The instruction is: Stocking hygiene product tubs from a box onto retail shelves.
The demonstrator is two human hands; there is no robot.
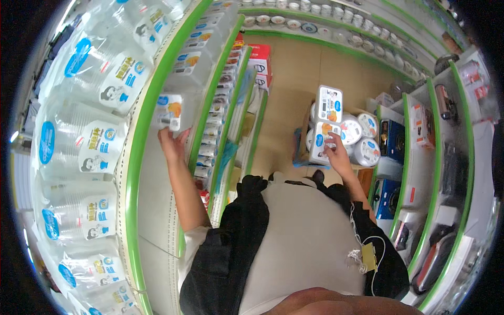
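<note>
At the left, my left hand (173,142) touches the near end of a clear plastic container pack (169,112) on a green-edged shelf; whether its fingers grip the pack, I cannot tell. My right hand (336,151) rests with spread fingers on a rectangular container pack (322,142) with a white label. Another rectangular pack (330,104) lies just beyond it. Both are on top of a carton (304,136), among several round tubs with white labels (367,151).
Bagged clear plastic cups (98,145) line the upper left shelf. Red and white boxes (260,63) stand on the floor beyond the left shelves. Bowls (293,24) fill the far shelves. Boxed goods (391,138) sit on the right shelves. A white cable with a yellow item (369,258) hangs on my clothing.
</note>
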